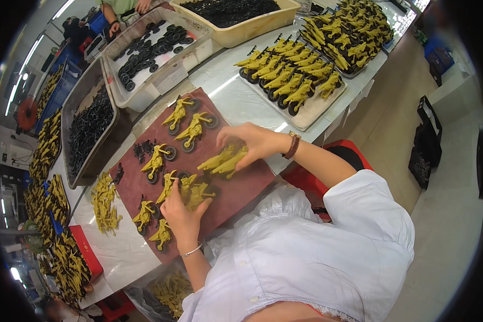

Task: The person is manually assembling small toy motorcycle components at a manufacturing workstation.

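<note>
My right hand (255, 144) is closed around yellow toy motorcycle body pieces (222, 161), slightly blurred, just above the right side of a dark red mat (236, 201). Lower on the mat, my left hand (181, 217) curls its fingers and thumb round yellow toy motorcycles (197, 194), partly hidden by the hand. Around the left hand lie other toy motorcycles with black wheels, among them one toy motorcycle (154, 163) farther up. At the mat's far edge sits another toy motorcycle (180, 114). Small black parts (144, 150) are heaped near the mat's left side.
A tray (311, 119) of lined-up toy motorcycles stands at the far right, before a heaped pile (349, 32). Beyond the mat are a bin of black wheels (134, 96), a grey bin (72, 161) and a cream bin (220, 36) of black parts. Loose yellow pieces (104, 204) lie left.
</note>
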Tool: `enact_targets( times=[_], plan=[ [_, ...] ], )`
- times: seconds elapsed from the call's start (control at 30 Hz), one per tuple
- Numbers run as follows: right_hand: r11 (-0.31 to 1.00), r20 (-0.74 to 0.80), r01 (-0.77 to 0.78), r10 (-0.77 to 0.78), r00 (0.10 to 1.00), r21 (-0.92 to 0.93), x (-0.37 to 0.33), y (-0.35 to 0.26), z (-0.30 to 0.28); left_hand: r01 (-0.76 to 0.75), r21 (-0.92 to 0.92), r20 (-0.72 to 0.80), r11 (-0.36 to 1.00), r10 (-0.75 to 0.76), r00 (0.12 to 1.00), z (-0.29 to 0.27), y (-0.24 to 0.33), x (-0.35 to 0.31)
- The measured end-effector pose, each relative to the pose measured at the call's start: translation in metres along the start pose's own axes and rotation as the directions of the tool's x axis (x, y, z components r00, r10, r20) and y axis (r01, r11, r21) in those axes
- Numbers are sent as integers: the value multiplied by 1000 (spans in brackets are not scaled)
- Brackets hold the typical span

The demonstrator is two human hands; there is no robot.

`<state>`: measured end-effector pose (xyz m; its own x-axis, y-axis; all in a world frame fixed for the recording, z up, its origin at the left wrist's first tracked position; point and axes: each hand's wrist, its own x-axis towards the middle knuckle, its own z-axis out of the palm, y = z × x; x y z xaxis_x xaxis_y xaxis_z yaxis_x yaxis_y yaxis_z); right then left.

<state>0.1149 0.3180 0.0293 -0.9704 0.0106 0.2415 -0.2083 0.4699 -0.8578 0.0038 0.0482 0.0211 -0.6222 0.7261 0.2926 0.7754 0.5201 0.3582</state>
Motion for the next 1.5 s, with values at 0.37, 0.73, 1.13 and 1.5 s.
enact_targets(
  times=[0.37,0.73,1.13,1.5],
  plan=[
    [953,-182,-226,190,965,-203,-99,-8,-148,20,33,16,999,-20,1000,2,0,1],
    [880,-113,-387,370,922,-276,-131,13,-185,31,-59,30,998,-29,999,5,1,5],
    [808,-174,-401,361,916,-432,-132,4,-182,16,25,13,1000,-17,1000,5,2,4],
    [794,-264,-380,283,922,-474,-136,-2,-172,-12,24,-7,1000,12,1000,7,0,4]
  ],
)
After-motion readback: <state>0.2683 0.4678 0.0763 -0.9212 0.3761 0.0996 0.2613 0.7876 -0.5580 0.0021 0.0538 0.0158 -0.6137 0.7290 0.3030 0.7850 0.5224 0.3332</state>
